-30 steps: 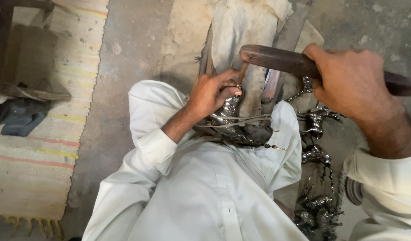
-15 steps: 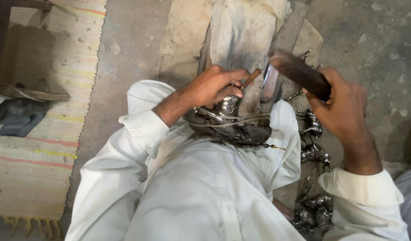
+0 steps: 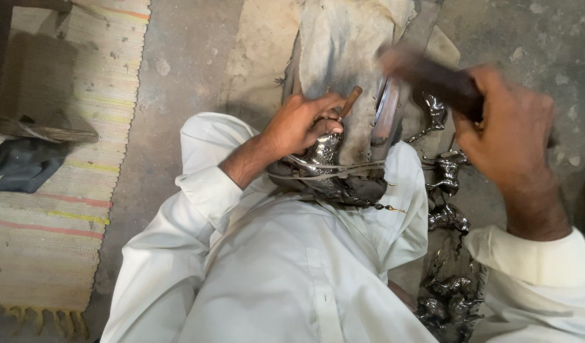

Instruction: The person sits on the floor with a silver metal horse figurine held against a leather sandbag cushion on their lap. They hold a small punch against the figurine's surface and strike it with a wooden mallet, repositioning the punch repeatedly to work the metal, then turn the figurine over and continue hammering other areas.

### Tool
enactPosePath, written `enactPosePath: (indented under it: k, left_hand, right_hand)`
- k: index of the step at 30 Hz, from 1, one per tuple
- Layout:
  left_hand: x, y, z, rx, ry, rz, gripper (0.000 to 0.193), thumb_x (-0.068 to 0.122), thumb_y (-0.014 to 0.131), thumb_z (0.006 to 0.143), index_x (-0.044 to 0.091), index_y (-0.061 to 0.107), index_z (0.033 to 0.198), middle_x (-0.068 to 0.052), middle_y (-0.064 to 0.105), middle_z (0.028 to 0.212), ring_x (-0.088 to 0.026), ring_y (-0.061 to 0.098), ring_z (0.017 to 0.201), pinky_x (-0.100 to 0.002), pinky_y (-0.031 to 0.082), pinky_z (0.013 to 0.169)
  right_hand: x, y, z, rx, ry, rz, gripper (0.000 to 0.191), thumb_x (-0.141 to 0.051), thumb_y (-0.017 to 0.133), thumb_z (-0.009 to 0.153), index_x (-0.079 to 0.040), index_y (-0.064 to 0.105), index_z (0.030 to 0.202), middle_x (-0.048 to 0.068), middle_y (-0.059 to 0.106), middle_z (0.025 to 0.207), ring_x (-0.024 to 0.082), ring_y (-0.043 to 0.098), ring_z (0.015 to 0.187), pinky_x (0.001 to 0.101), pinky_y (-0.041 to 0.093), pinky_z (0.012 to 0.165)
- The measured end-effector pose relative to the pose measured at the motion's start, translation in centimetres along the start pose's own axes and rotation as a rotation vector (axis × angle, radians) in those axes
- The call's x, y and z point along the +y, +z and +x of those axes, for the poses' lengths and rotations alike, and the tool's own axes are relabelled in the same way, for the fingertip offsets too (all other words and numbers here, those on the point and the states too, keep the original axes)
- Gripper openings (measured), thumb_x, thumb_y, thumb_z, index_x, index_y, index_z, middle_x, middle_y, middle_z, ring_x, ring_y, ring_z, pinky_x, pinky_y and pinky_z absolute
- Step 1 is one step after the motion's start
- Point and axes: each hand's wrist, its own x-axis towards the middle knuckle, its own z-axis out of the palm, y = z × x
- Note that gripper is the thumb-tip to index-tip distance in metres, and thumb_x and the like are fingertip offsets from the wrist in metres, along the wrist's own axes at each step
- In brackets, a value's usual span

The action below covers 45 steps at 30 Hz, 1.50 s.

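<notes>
- A bare concrete floor (image 3: pixel 191 95) with a striped rug (image 3: pixel 57 209) at 9 o'clock.
- Left hand (image 3: pixel 302 124): fingers grasping a small wooden-handled punch (image 3: pixel 349 101) against a shiny metal figurine (image 3: pixel 321 155) on the lap, near centre.
- Right hand (image 3: pixel 511 136), at 2 o'clock: fingers clenched round a dark, blurred mallet (image 3: pixel 425 73).
- More metal figurines (image 3: pixel 448 219) lie at 4 o'clock.

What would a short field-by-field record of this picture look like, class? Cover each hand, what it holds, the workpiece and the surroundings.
left hand: grips a small punch-like tool with a brown end, set against the workpiece
right hand: raised, clenched on a dark wooden handle, blurred
workpiece: shiny metal piece, bound with wire against a worn block
beside the lap: small shiny metal figurines in a row on the floor
clothing: white garment
surroundings: concrete floor, striped woven mat, dark cloth
</notes>
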Motion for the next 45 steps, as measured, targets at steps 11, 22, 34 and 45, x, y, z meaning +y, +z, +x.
enactPosePath:
  k: [11, 22, 34, 45]
  left_hand:
    - [-0.6, 0.8, -1.7, 0.156, -0.126, -0.144, 0.029, 0.012, 0.078, 0.094, 0.004, 0.061, 0.115, -0.013, 0.079, 0.096, -0.022, 0.081, 0.093, -0.034, 0.063, 0.075]
    - [-2.4, -0.6, -6.0, 0.433, -0.420, -0.578, 0.035, 0.002, 0.072, 0.098, 0.002, 0.055, 0.129, -0.005, 0.072, 0.086, -0.008, 0.073, 0.078, -0.023, 0.062, 0.069]
    - [-1.0, -1.4, -6.1, 0.337, -0.445, -0.572, 0.036, 0.001, 0.072, 0.098, -0.002, 0.055, 0.130, -0.005, 0.074, 0.088, -0.007, 0.073, 0.080, -0.022, 0.061, 0.068]
    - [1.2, 0.4, -3.3, 0.278, -0.279, -0.390, 0.031, 0.006, 0.076, 0.095, -0.004, 0.061, 0.121, -0.009, 0.078, 0.104, -0.011, 0.078, 0.085, -0.026, 0.066, 0.069]
  right_hand:
    - [-3.4, -1.4, 3.7, -0.278, -0.044, -0.363, 0.040, -0.017, 0.078, 0.087, -0.019, 0.065, 0.125, 0.007, 0.073, 0.086, 0.031, 0.073, 0.077, 0.0439, 0.054, 0.071]
    - [4.5, 6.8, -5.3, -0.167, 0.343, 0.866, 0.035, -0.012, 0.080, 0.093, -0.005, 0.064, 0.123, -0.003, 0.061, 0.091, 0.006, 0.055, 0.080, 0.0259, 0.045, 0.070]
    - [1.2, 17.1, -16.9, 0.046, 0.790, 1.521, 0.023, -0.012, 0.072, 0.097, -0.002, 0.061, 0.115, -0.001, 0.058, 0.079, 0.009, 0.056, 0.068, 0.0273, 0.047, 0.061]
    - [1.1, 16.0, -15.6, 0.010, 0.732, 1.420, 0.026, -0.008, 0.073, 0.095, -0.002, 0.060, 0.116, -0.001, 0.059, 0.079, 0.009, 0.056, 0.069, 0.0270, 0.048, 0.062]
